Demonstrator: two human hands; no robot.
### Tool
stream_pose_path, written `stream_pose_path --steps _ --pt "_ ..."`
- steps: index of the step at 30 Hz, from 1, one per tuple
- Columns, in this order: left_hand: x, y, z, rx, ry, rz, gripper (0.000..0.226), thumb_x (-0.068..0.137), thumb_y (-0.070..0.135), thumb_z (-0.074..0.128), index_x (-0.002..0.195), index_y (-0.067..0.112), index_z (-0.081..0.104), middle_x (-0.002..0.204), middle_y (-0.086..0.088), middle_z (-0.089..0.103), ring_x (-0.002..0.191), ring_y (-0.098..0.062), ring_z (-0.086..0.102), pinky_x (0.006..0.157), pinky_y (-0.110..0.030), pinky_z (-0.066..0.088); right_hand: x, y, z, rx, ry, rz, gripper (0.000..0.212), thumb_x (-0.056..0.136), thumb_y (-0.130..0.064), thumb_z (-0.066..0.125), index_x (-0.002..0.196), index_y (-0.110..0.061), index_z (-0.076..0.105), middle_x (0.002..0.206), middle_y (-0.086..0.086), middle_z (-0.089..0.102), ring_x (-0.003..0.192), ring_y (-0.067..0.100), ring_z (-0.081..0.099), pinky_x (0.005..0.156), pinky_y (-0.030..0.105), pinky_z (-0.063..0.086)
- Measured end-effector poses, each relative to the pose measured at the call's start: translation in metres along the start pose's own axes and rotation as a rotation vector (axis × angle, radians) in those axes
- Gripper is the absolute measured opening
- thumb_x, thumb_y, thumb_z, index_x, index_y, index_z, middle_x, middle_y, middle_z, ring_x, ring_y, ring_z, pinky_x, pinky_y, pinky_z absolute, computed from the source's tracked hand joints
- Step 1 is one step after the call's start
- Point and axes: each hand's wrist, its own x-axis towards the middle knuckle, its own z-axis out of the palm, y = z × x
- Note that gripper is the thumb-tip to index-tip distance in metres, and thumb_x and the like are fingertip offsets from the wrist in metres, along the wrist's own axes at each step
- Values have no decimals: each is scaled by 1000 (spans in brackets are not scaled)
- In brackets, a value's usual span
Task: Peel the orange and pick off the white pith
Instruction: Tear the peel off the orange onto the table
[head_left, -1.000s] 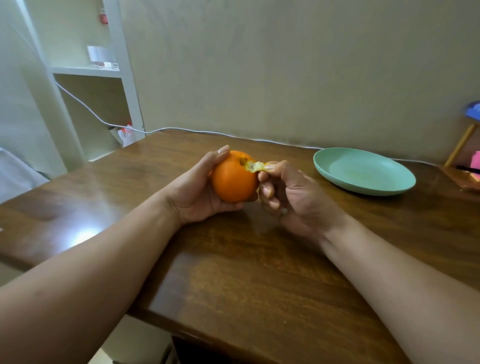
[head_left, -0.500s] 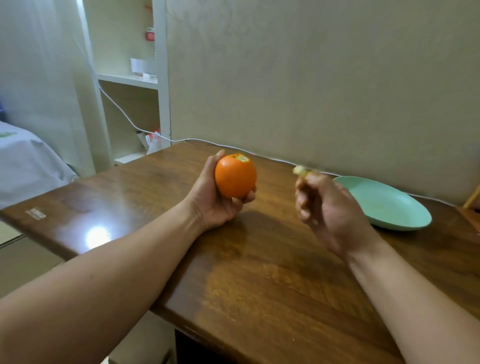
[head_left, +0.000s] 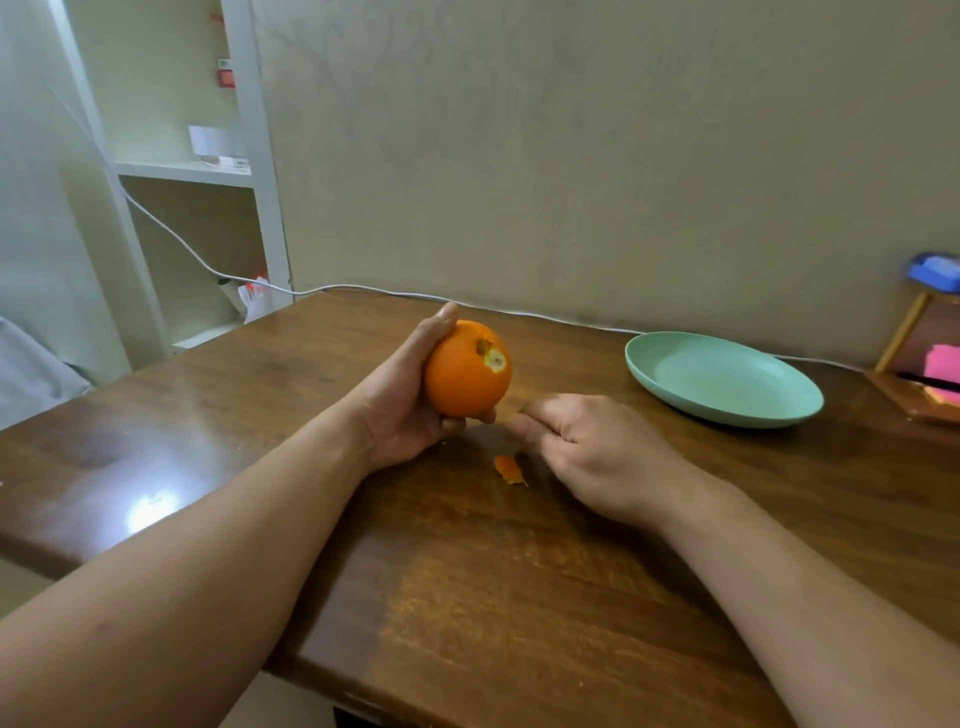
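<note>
My left hand (head_left: 402, 402) grips a whole orange (head_left: 465, 371) just above the wooden table (head_left: 467, 597). Near the orange's top is a small hole in the skin where pale pith shows. A small scrap of orange peel (head_left: 508, 469) lies on the table just below the fruit. My right hand (head_left: 587, 447) rests on the table to the right of that scrap, fingers curled and holding nothing.
A pale green plate (head_left: 724, 379) sits at the back right of the table. A white cable (head_left: 363, 291) runs along the wall edge. A wooden stand with pink and blue items (head_left: 930, 353) is at the far right. White shelves (head_left: 197, 171) stand at the left.
My right hand tore a bit of peel off the orange, carried it away, then came down to the table. The scrap now lies on the wood. My left hand tilted the orange.
</note>
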Motion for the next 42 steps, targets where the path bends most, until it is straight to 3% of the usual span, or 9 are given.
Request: stream_pose_path --steps 4,7,10,15,19,28,31,37,42 --pt "-1 0 1 76 21 -33 76 80 71 70 140 27 53 108 -21 74 77 -36 72 44 -25 45 0 2 4 142 274 -80 10 109 -31 58 114 -37 64 108 -18 65 98 1 63 82 27 57" --pt "-2 -1 4 186 31 -48 80 80 75 67 139 22 55 109 -20 72 74 -32 72 43 -22 45 -1 1 4 367 304 -58 29 102 -54 62 128 -41 59 111 -19 66 102 1 66 85 26 59" --pt "-1 -1 7 265 21 -58 81 80 77 66 138 20 56 110 -21 73 73 -34 71 43 -22 45 0 3 4 344 302 -57 40 97 -63 62 131 -42 60 108 -18 69 100 4 69 84 33 62" --pt "-1 -1 10 360 2 -74 69 88 76 60 132 23 57 93 -14 79 70 -31 71 49 -23 43 1 7 2 223 296 -53 41 102 -54 62 138 -35 63 110 -19 70 100 2 68 88 30 61" --pt "1 -2 11 386 11 -67 69 90 76 60 133 22 58 96 -16 78 70 -32 70 45 -23 44 1 6 -3 107 294 -80 42 106 -50 58 143 -30 63 113 -13 72 101 6 67 86 32 61" --pt "1 -7 18 484 22 40 45 96 70 59 125 35 63 91 -9 78 73 -35 71 57 -31 35 7 3 1 -6 343 -70 24 102 -42 63 120 -26 65 93 -9 69 82 10 65 71 34 59" --pt "1 -7 18 466 40 49 48 96 70 58 125 32 63 94 -13 77 72 -36 71 55 -29 33 11 4 4 8 365 -78 22 101 -41 63 117 -27 64 91 -9 68 81 10 65 73 40 61" --pt "-2 -5 17 424 23 8 61 92 72 58 127 22 61 90 -15 75 67 -33 70 46 -26 34 12 4 1 84 352 -93 19 101 -38 62 115 -25 66 88 -11 67 78 7 64 68 30 55" --pt "-2 -5 15 405 38 -26 73 87 75 61 133 19 58 97 -19 76 69 -34 71 43 -23 38 13 11 -1 108 321 -114 24 104 -39 60 122 -25 67 95 -11 68 86 7 65 75 33 59"
